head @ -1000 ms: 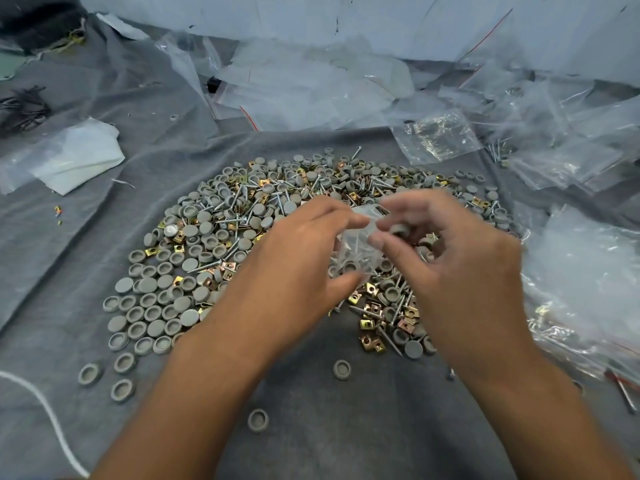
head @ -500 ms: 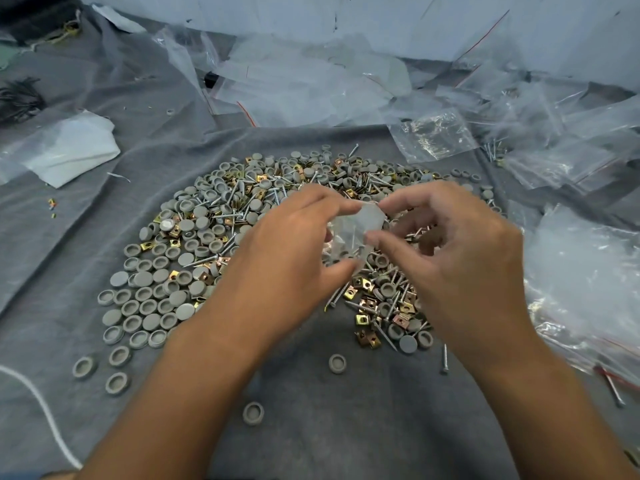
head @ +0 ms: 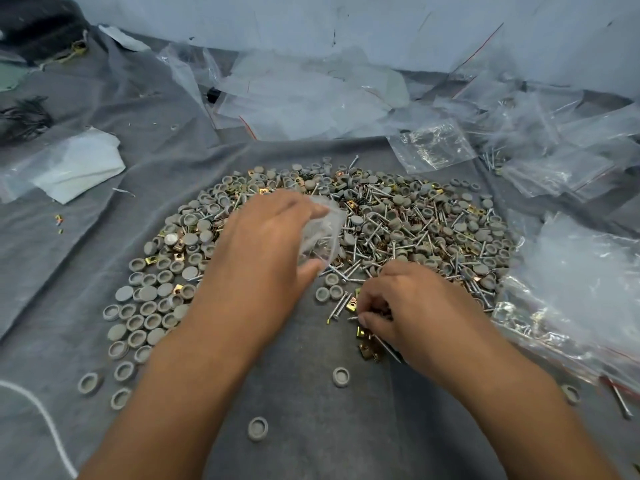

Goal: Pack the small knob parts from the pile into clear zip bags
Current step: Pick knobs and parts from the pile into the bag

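Observation:
A wide pile of small grey knob caps (head: 408, 216), mixed with screws and brass clips, spreads over the grey cloth (head: 304, 427). My left hand (head: 263, 251) holds a small clear zip bag (head: 323, 230) above the pile's middle, pinched between thumb and fingers. My right hand (head: 412, 310) is down at the pile's near edge, fingers curled and pinching at brass clips (head: 367, 344) and screws there; what it holds is hidden under the fingers.
Empty clear zip bags (head: 304, 95) lie heaped at the back. Filled bags (head: 581, 292) are stacked at the right. A folded white plastic sheet (head: 76, 164) lies at the left. Loose caps (head: 341, 376) dot the near cloth; a white cord (head: 52, 431) crosses the lower left.
My right hand let go of the bag and dropped to the pile's near edge. My left hand now holds the bag alone.

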### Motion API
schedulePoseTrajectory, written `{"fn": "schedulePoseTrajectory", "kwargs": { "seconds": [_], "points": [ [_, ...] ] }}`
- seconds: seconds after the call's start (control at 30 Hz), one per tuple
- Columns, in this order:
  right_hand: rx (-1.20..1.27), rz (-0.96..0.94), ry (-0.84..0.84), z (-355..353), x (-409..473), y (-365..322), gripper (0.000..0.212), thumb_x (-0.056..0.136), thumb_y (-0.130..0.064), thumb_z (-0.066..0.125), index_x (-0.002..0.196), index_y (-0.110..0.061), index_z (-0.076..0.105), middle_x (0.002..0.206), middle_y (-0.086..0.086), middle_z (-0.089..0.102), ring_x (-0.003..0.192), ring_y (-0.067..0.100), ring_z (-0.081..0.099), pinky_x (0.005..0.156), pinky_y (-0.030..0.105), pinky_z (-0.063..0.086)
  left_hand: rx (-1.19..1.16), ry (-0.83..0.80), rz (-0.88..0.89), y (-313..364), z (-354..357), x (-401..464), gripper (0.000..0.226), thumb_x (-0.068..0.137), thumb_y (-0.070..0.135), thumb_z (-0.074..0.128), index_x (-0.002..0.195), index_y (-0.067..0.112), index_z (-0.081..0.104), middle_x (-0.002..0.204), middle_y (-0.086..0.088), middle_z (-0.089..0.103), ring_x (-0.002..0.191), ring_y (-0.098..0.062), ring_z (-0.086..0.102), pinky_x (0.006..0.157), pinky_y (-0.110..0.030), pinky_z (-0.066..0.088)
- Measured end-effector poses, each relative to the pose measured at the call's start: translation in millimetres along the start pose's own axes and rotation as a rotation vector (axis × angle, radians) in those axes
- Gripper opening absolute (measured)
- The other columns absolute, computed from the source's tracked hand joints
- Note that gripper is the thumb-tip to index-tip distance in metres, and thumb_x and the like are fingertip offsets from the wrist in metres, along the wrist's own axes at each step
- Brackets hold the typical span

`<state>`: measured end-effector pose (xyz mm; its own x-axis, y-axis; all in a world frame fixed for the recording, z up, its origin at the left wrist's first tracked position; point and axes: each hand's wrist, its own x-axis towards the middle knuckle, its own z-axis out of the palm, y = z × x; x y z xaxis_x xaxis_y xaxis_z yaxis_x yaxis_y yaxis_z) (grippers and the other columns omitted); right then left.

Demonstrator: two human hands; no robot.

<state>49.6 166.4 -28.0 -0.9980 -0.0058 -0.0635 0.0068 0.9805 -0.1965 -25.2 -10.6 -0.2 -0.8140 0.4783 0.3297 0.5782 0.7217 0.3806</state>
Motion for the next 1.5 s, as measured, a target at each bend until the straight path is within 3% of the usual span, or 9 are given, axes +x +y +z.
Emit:
{"fn": "schedulePoseTrajectory", "kwargs": {
  "seconds": [0.17,0.33,0.73,0.87,0.97,1.1,1.27,1.4,1.5],
  "points": [
    [0.098,-0.086,0.018,-0.7,3.6,3.6,0.003,0.098,-0.042,0.058,0.098,-0.040,0.058,0.095,-0.022,0.054,0.101,0.002,0.045,0.078,0.029,0.043,-0.011,0.029,0.011,-10.3,6.3,2.9,0.059,0.072,0.029,0.084,0.127,0.022,0.065,0.121,0.007,0.064,0.101,-0.007,0.053,0.100,-0.034,0.045],
    [0.133,-0.153,-0.047,3.8,12.7,0.5,0.010,0.097,-0.041,0.063,0.107,-0.044,0.063,0.104,-0.021,0.055,0.107,0.004,0.044,0.089,0.033,0.046,-0.051,0.037,0.007,-11.9,7.2,1.6,0.058,0.073,0.033,0.079,0.128,0.025,0.063,0.119,0.012,0.061,0.098,-0.001,0.045,0.100,-0.030,0.042],
    [-0.109,-0.231,0.034,14.2,15.3,-10.6,0.010,0.103,-0.044,0.048,0.111,-0.040,0.053,0.116,-0.012,0.045,0.108,0.013,0.038,0.093,0.032,0.039,-0.064,0.033,-0.001,-11.6,10.5,1.8,0.057,0.075,0.029,0.083,0.128,0.025,0.063,0.122,0.010,0.061,0.101,-0.001,0.046,0.100,-0.030,0.042],
    [0.190,-0.175,0.003,2.0,15.7,-1.9,0.005,0.101,-0.046,0.042,0.101,-0.046,0.047,0.108,-0.026,0.044,0.105,-0.001,0.034,0.089,0.021,0.034,-0.068,0.024,-0.004,-11.4,10.0,1.6,0.057,0.074,0.030,0.083,0.128,0.025,0.063,0.123,0.010,0.061,0.103,-0.004,0.051,0.102,-0.033,0.046],
    [0.504,-0.145,0.246,-8.7,10.3,1.3,0.007,0.099,-0.042,0.048,0.097,-0.042,0.055,0.095,-0.027,0.053,0.093,-0.006,0.050,0.076,0.009,0.036,-0.090,0.011,-0.011,-10.2,10.2,1.9,0.059,0.074,0.029,0.085,0.128,0.024,0.063,0.123,0.010,0.061,0.103,-0.008,0.056,0.099,-0.037,0.049],
    [0.461,-0.258,0.647,-15.9,8.2,-13.0,0.009,0.097,-0.021,0.068,0.103,-0.020,0.074,0.097,-0.015,0.066,0.090,-0.003,0.061,0.080,0.007,0.041,-0.094,-0.022,0.010,-5.8,12.9,2.3,0.059,0.075,0.029,0.085,0.129,0.025,0.062,0.124,0.010,0.059,0.102,-0.012,0.059,0.096,-0.040,0.051],
    [0.360,-0.199,0.660,-5.0,14.3,-19.3,0.017,0.087,-0.011,0.081,0.102,-0.015,0.073,0.096,-0.007,0.069,0.087,0.007,0.063,0.077,0.020,0.051,-0.091,-0.016,0.023,-2.3,15.6,1.4,0.054,0.076,0.030,0.081,0.127,0.024,0.064,0.120,0.010,0.059,0.099,-0.011,0.058,0.092,-0.040,0.052],
    [0.485,-0.180,0.638,-5.6,15.7,-17.9,0.022,0.083,-0.011,0.083,0.101,-0.018,0.072,0.095,-0.011,0.069,0.085,-0.001,0.064,0.075,0.009,0.048,-0.086,-0.015,0.023,-2.4,16.1,1.0,0.053,0.077,0.031,0.080,0.126,0.024,0.064,0.119,0.010,0.060,0.097,-0.010,0.058,0.091,-0.036,0.052],
    [0.497,-0.134,0.605,-7.6,13.8,-7.3,0.016,0.087,-0.018,0.079,0.094,-0.027,0.068,0.089,-0.020,0.063,0.084,-0.001,0.062,0.072,0.010,0.047,-0.066,0.023,-0.015,-6.6,13.0,2.1,0.059,0.076,0.036,0.078,0.131,0.025,0.061,0.119,0.012,0.059,0.094,-0.005,0.054,0.093,-0.031,0.049]
  ]
}}
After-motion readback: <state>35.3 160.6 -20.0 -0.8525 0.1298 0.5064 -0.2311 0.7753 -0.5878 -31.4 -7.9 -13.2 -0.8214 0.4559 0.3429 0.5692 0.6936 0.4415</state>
